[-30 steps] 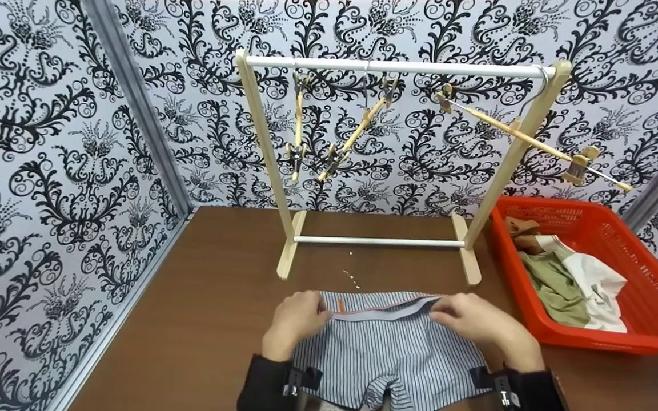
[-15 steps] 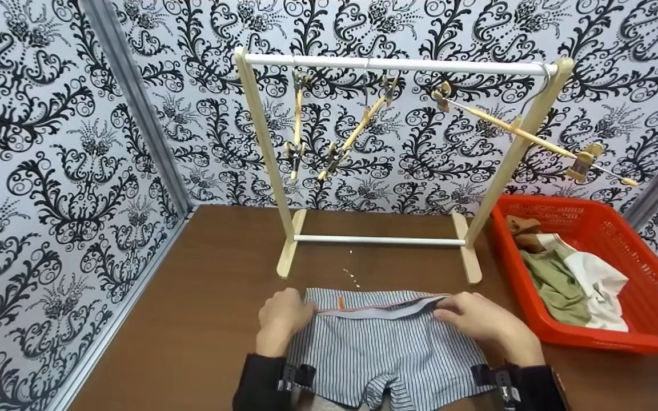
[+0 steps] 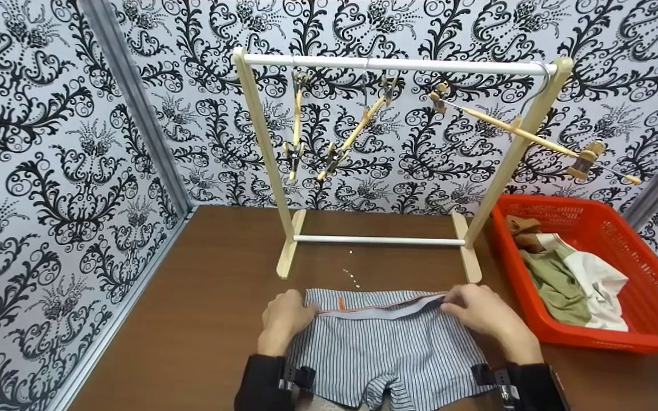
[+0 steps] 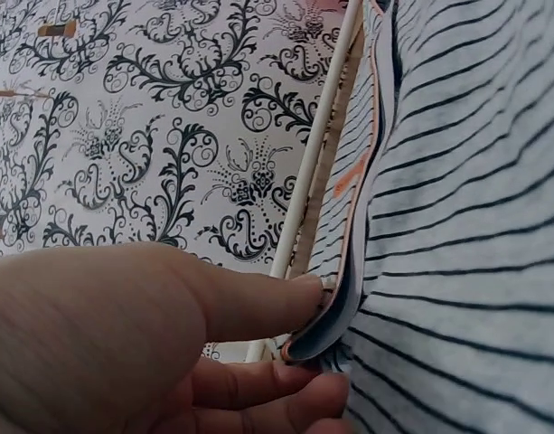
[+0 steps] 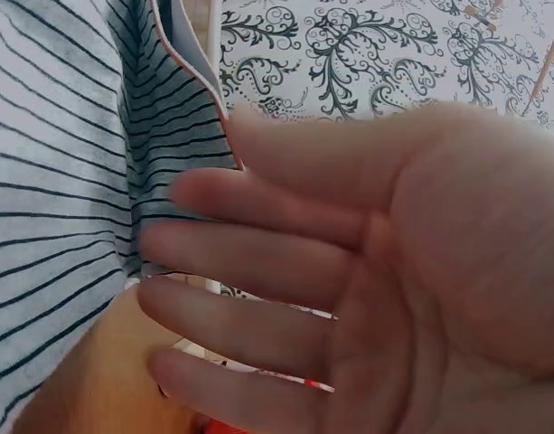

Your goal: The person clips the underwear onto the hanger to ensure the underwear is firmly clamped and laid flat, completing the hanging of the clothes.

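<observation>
A pair of striped shorts (image 3: 386, 354) lies spread on the brown table, its waistband upward with a pale inner band and an orange tag (image 3: 341, 303). My left hand (image 3: 287, 319) pinches the left end of the waistband. In the left wrist view, the waistband corner (image 4: 335, 316) lies between thumb and fingers. My right hand (image 3: 486, 317) is at the right end of the waistband. Its fingers (image 5: 249, 258) are extended and spread beside the striped cloth in the right wrist view, with the thumb near the orange-edged waistband.
A wooden rack (image 3: 275, 165) with a white top bar (image 3: 397, 64) stands behind the shorts. Several clip hangers hang from it, one hanger (image 3: 512, 127) jutting out to the right. A red basket (image 3: 643, 274) at the right holds crumpled clothes (image 3: 563, 279). Patterned walls enclose the table.
My left hand has moved left, drawing the waistband's left end outward. My right hand has shifted slightly up and right along the waistband's right end. The right hanger has swung slightly.
</observation>
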`<control>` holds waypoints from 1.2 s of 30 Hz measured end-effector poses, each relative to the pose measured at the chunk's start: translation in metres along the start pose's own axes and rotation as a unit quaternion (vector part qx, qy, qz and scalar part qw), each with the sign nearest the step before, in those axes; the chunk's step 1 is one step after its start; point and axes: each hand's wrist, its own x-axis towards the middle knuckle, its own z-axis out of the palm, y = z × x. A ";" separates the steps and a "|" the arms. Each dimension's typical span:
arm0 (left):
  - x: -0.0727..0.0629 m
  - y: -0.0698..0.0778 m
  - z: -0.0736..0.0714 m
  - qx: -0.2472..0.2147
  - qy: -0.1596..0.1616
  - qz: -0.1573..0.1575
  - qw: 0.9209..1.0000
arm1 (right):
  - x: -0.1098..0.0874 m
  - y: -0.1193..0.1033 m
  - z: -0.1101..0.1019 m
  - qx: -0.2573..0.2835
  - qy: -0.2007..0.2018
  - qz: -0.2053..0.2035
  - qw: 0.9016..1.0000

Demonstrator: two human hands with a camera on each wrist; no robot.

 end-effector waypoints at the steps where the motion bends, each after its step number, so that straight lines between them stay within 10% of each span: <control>1: 0.000 0.000 0.000 -0.005 0.007 0.002 1.000 | 0.000 0.001 0.000 -0.002 0.022 0.018 1.000; 8: 0.000 0.001 0.000 -0.050 0.066 0.038 0.996 | 0.002 0.011 0.004 -0.013 0.089 0.062 0.994; 15: 0.006 -0.001 -0.003 -0.149 0.032 0.011 0.988 | 0.004 0.017 0.009 -0.020 0.097 0.063 0.993; 17: 0.008 -0.001 -0.004 -0.248 0.013 -0.004 0.969 | 0.004 0.017 0.009 -0.017 0.108 0.061 0.992; 22: 0.013 0.000 -0.003 -0.476 -0.017 -0.046 0.878 | 0.006 0.015 0.010 0.009 0.119 0.074 0.990; 24: 0.015 0.000 0.000 -0.514 -0.021 -0.055 0.856 | 0.008 0.014 0.011 0.025 0.121 0.083 0.989; 31: 0.019 -0.002 0.010 -0.569 -0.003 -0.097 0.817 | 0.010 0.017 0.017 0.032 0.155 0.105 0.982; 36: 0.021 -0.003 0.015 -0.585 -0.007 -0.102 0.805 | 0.013 0.016 0.020 0.049 0.155 0.103 0.981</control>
